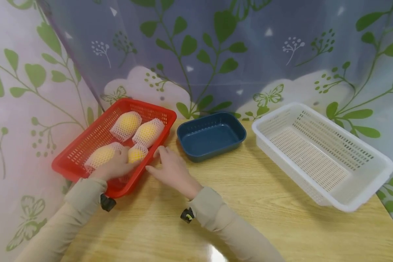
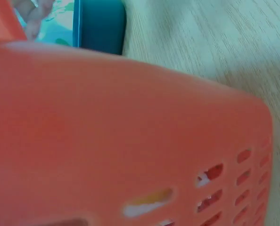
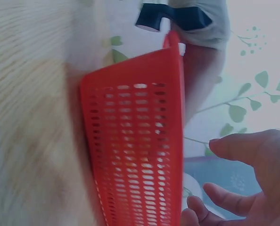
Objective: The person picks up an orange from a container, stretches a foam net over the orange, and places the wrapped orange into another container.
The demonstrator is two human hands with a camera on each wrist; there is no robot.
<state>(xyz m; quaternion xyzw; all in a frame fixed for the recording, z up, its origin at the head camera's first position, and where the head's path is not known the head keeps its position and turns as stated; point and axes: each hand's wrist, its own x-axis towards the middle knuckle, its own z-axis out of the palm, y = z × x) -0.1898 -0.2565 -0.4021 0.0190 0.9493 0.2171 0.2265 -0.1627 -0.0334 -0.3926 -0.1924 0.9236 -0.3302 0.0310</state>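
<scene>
My left hand [image 1: 116, 165] reaches into the red basket [image 1: 85, 136] and grips a yellow mango in a white foam net [image 1: 137, 154] near the right side, fingers on its left and thumb below. The hand hides part of that mango. Other netted mangoes lie around it: one on the left [image 1: 101, 158], two farther back [image 1: 126, 124] [image 1: 149, 131]. Just outside the basket's right rim, my right hand [image 1: 171, 171] has its fingers spread and holds nothing. The right wrist view shows that hand's relaxed fingers [image 3: 234, 146] beside the basket wall. In the left wrist view the basket wall [image 2: 107, 122] covers most of the picture.
A dark blue plastic tray [image 1: 213, 153] stands at the middle back of the wooden table [image 1: 249, 214]. To its right is a white slotted basket [image 1: 309, 176]. A leaf-patterned curtain [image 1: 196, 54] hangs close behind them and along the left side.
</scene>
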